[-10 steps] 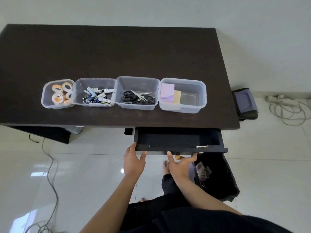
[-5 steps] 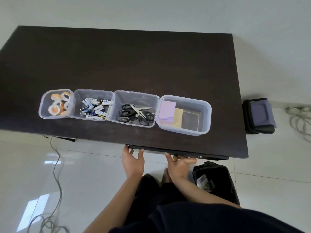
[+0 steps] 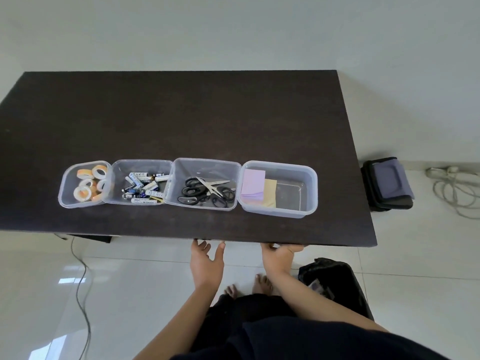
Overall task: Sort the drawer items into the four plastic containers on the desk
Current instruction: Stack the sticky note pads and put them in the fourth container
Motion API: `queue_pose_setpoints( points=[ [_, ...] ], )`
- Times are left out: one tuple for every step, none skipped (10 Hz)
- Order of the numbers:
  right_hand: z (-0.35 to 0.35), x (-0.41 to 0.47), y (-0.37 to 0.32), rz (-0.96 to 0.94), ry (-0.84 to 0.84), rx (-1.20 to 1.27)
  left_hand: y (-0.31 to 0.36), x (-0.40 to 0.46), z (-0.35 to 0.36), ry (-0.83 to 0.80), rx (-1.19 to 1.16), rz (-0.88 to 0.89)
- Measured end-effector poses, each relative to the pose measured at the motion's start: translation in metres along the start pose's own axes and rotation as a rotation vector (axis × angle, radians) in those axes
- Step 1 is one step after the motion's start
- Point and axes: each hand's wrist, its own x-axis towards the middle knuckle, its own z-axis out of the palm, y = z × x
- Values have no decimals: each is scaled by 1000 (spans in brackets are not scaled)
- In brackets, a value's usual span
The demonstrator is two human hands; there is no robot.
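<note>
Four clear plastic containers stand in a row near the front of the dark desk (image 3: 181,113). From left to right they hold tape rolls (image 3: 89,184), batteries (image 3: 142,187), black-handled scissors (image 3: 206,192), and purple and yellow sticky notes (image 3: 257,189). The drawer is hidden under the desk's front edge. My left hand (image 3: 206,261) is just below that edge, fingers spread, holding nothing. My right hand (image 3: 279,255) is at the edge too, with its fingers curled up under the desk; what they touch is hidden.
A black bin with a liner (image 3: 335,281) stands on the tiled floor at the right of my legs. A dark bag (image 3: 388,183) lies beside the desk's right end, with a coiled white cable (image 3: 457,190) past it. A thin cable (image 3: 81,294) trails at the left.
The open, empty drawer has slid in under the desk with both hands against its front. The view has moved back and up.
</note>
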Motion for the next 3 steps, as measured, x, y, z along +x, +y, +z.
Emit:
queue_pose_setpoints(
  points=[
    [-9, -10, -6, 36, -4, 8, -7, 1, -10, -55, 62, 69],
    [-27, -12, -17, 137, 15, 164, -30, 5, -22, -167, 216, 75],
    [-55, -23, -45, 193, 113, 365, -58, 20, -41, -278, 429, 64]
  ],
)
